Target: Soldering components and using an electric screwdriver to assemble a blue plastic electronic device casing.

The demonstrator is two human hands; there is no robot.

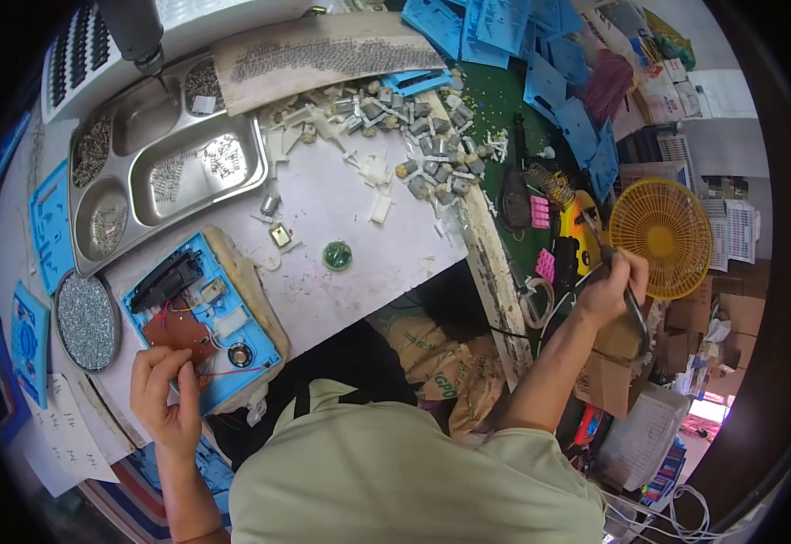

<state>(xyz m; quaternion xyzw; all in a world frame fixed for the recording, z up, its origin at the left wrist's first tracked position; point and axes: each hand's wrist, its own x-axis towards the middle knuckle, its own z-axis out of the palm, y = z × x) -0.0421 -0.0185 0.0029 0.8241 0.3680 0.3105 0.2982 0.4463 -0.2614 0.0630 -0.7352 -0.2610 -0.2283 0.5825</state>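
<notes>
My right hand (609, 292) is wrapped round the dark handle of a soldering iron (633, 313), its metal end pointing at a yellow-and-black stand (577, 240). At the near left, my left hand (167, 392) has its fingers curled in a pinch over the edge of a blue plastic housing (255, 317). Whatever they hold is hidden. A thin red wire (223, 373) runs close to those fingertips. Inside the housing are a brown circuit board (178, 334), a small round speaker (240, 354), a black part (167, 279) and coloured wires.
A metal compartment tray (155, 218) of small parts stands at the back left. Small motors (422, 150) lie heaped at the back. A round green container (336, 255) sits mid-table. A yellow basket (660, 240) is at the right; a powered driver (137, 36) hangs above the tray.
</notes>
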